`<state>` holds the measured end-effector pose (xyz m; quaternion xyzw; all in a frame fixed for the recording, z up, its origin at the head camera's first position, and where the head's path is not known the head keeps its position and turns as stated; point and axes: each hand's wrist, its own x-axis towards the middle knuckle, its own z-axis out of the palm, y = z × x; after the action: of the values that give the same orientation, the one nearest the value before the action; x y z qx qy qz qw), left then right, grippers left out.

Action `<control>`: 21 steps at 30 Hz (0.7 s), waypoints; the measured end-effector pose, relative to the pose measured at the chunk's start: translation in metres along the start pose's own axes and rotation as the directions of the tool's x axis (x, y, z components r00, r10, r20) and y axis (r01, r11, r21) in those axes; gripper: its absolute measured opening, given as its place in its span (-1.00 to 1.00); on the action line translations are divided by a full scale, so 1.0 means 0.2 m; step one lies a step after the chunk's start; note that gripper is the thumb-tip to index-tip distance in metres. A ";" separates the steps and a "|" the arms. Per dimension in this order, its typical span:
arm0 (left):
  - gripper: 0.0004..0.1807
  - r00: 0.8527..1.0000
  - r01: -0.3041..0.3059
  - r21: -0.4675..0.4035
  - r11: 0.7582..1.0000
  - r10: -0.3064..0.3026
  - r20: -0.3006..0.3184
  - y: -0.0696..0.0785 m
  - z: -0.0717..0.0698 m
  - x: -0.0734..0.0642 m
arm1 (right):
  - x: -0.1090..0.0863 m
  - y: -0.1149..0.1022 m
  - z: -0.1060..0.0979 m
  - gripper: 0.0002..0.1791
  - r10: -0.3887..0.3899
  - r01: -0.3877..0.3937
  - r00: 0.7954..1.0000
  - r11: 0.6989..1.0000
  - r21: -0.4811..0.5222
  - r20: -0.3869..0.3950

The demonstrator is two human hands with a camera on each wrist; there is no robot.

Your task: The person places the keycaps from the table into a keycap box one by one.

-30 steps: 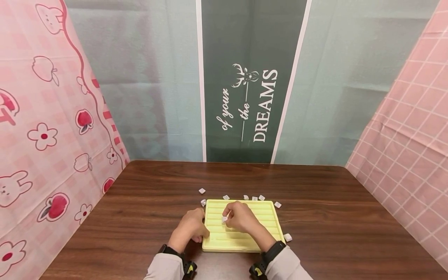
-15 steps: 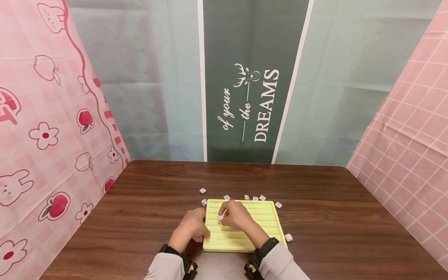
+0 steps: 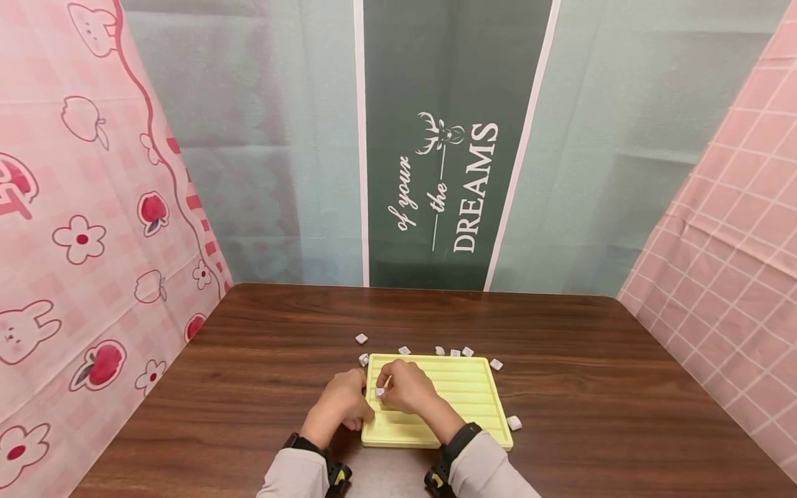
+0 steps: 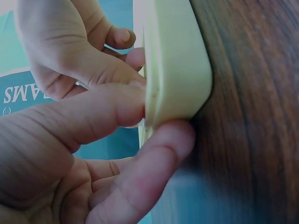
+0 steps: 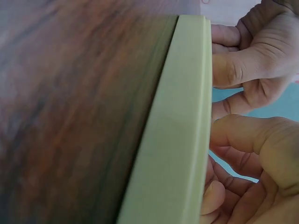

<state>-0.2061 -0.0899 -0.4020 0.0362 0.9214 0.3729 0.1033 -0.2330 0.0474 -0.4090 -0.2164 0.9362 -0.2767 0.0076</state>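
In the head view a pale yellow ridged tray [image 3: 436,437] lies flat on the table. My left hand [image 3: 341,401] holds its left edge, thumb on the rim; the left wrist view shows the fingers [image 4: 163,149] against its side wall. Over the left part of the tray, my right hand [image 3: 407,389] pinches a small white keycap [image 3: 379,392] between thumb and fingers. The right wrist view shows the right hand [image 5: 261,163] behind the tray's wall [image 5: 173,121], which hides the keycap there.
Several loose white keycaps, such as one keycap [image 3: 361,339] at the far left and another keycap [image 3: 496,364] at the right, lie beyond the tray. One keycap [image 3: 513,422] sits beside its right edge. Curtains stand behind the brown wooden table [image 3: 560,346].
My right hand has moved left across the tray with the keycap between its fingers. The left hand stays at the tray's left edge.
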 end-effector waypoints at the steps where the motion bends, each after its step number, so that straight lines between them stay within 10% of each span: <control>1: -0.69 1.000 0.000 -0.002 1.000 0.000 0.002 0.00 0.00 0.00 | 0.00 0.00 0.00 -0.82 0.000 0.000 1.000 1.000 -0.002 0.002; 21: -0.67 1.000 0.000 0.007 1.000 0.000 -0.001 0.00 0.00 0.00 | 0.03 -0.02 0.03 -0.83 0.029 -0.029 1.000 0.999 -0.016 0.009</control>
<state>-0.2061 -0.0904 -0.4016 0.0363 0.9227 0.3698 0.1025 -0.2359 0.0400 -0.4113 -0.2040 0.9414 -0.2683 0.0143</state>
